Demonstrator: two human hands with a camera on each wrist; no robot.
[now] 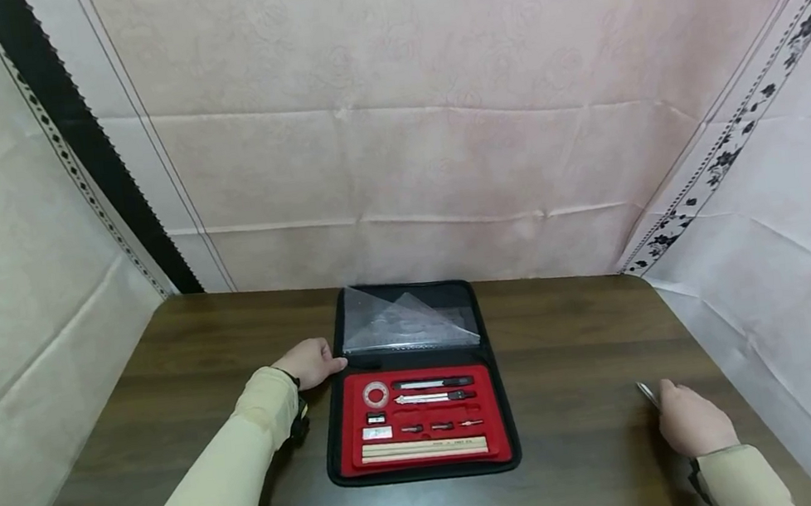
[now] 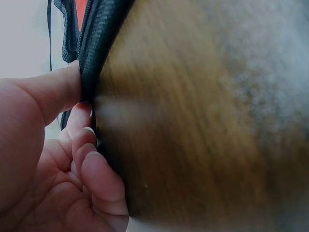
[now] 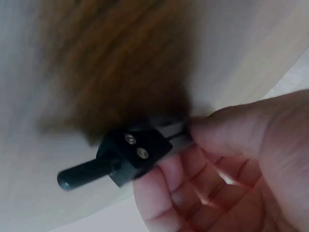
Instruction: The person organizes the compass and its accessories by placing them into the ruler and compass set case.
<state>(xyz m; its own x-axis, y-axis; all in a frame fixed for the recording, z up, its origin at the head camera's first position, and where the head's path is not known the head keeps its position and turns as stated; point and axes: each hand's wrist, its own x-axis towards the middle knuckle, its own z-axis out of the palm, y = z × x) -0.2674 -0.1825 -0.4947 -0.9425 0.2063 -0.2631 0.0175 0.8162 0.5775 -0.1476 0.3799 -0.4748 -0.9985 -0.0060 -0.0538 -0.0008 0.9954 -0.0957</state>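
Observation:
A black zip case [image 1: 431,474] lies unfolded on the table, its red tray [image 1: 497,434] nearest the person. My left hand [image 1: 313,362] pinches the case's left edge near the fold; the left wrist view shows thumb and fingertips at the zipped rim [image 2: 99,46]. Far off to the right, my right hand [image 1: 695,420] holds a drawing compass [image 3: 133,152] by its legs, the black head with two screws and its stub handle sticking out. In the tray lie another compass [image 1: 433,398], a slim black-and-silver tool [image 1: 431,384] and pale pencils [image 1: 423,447].
A white ring [image 1: 366,396], a white block [image 1: 377,433] and several small metal parts [image 1: 442,426] also sit in the tray. Clear plastic sheets [image 1: 413,323] cover the lid. Cloth hangings [image 1: 395,162] surround the wooden table [image 1: 576,367] behind and at both sides.

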